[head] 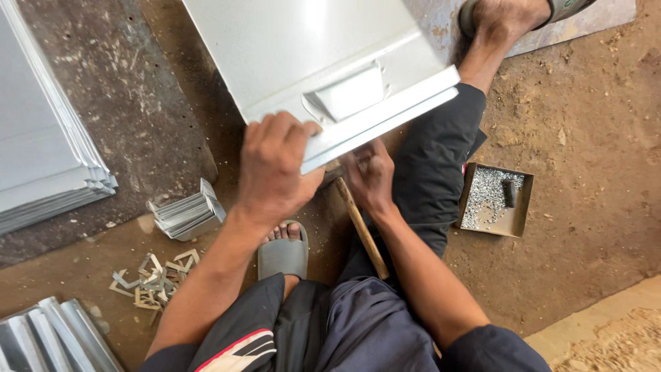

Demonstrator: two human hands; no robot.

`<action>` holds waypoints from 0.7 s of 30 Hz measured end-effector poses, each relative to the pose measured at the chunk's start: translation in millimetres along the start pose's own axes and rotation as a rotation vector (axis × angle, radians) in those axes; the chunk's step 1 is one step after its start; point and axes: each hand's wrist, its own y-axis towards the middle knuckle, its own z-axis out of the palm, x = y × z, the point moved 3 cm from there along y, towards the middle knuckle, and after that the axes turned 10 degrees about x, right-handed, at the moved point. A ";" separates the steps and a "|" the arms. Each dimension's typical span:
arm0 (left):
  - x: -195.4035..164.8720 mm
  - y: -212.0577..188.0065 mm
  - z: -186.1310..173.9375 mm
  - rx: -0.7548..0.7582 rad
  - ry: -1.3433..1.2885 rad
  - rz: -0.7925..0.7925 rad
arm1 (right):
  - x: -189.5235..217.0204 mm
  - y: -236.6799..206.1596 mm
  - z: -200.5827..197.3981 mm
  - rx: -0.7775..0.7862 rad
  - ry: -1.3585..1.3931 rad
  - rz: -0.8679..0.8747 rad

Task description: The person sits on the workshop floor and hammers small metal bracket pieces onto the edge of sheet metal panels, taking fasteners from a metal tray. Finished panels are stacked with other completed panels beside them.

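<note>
The left hand (272, 169) grips the folded edge of a pale grey sheet-metal panel (303, 48); the right hand (372, 176), at 3 o'clock from it, holds a wooden-handled tool (363, 231).

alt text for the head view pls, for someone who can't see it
Seen from above, a seated person's left hand grips the folded edge of a grey sheet-metal panel, while the right hand holds a wooden-handled tool beneath it. A tray of small metal fasteners sits on the dirt floor alongside.
</note>
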 end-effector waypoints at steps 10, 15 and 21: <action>19.3 -38.4 90.8 -0.075 0.062 -0.002 | 28.3 -110.4 -65.1 0.620 -0.054 0.446; 15.2 -40.7 90.6 -0.063 0.065 -0.007 | 71.4 -108.2 -90.6 0.566 0.431 0.432; 15.4 -40.8 91.2 -0.065 0.104 0.014 | 79.7 -75.2 -61.5 0.296 -0.038 0.138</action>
